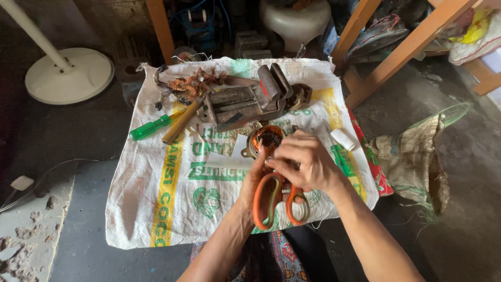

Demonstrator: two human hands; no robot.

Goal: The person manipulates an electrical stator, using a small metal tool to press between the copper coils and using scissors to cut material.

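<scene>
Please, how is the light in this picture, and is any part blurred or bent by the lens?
Head view: soft daylight falls on the white sack, while the top background stays dark; the right hand and orange scissors are slightly soft; straight edges like the wooden beams splay outward, a wide-lens distortion; no strong glare.

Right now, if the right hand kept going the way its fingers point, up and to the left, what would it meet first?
The right hand already touches the copper-wound motor coil. Beyond that, probably the rusty metal vise on the white woven sack, though depth is unclear.
</scene>
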